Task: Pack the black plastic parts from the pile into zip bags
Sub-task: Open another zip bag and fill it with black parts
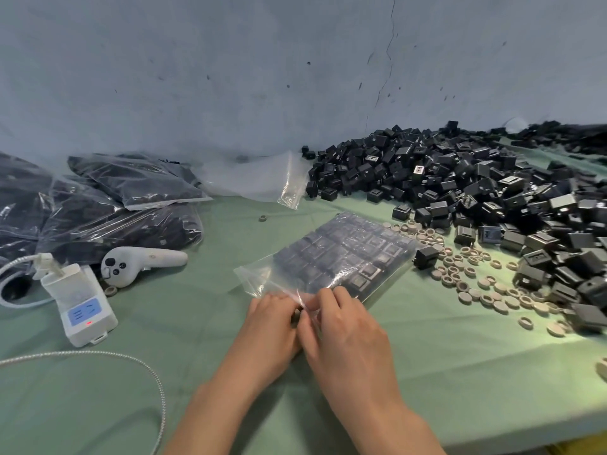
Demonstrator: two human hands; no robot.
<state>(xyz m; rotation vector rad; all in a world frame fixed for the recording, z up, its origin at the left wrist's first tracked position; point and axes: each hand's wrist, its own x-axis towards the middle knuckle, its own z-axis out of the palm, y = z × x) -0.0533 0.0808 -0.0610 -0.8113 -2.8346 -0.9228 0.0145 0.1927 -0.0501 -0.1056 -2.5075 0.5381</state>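
**Q:** What do the fingers hold?

**A:** The fingers point(323, 298) of my right hand point(341, 326) and my left hand point(272, 318) are curled and meet at the near edge of the zip bag point(338, 257). Both hands pinch the clear film at its mouth. The thumbs are hidden, and I cannot tell whether the zip strip is pressed together.

**Q:** How should the bag handle?

**A:** The film looks thin, limp and slippery. The black plastic parts point(371, 270) packed in rows inside probably make the body flat, fairly stiff and heavy. I judge the best hold to be on the strip itself, one pinch on each side, with the body left lying so its weight does not drag the mouth open.

**Q:** And the pose of the hands?

**A:** My forearms enter from the lower edge and converge. The wrists are low, the backs of the hands face up, and the hands touch each other.

**Q:** Where does everything lie?

**A:** The bag lies flat mid-counter point(427, 372), slanting away to the right. The pile point(476, 192) spreads beyond it and to the right, along the wall, with grey rings point(476, 284) scattered between the pile and the bag. Filled bags point(115, 205) are stacked at the left and empty bags point(262, 178) lie behind. A white controller point(141, 262), a power strip point(82, 307) and a braided cable point(131, 359) sit near my left side.
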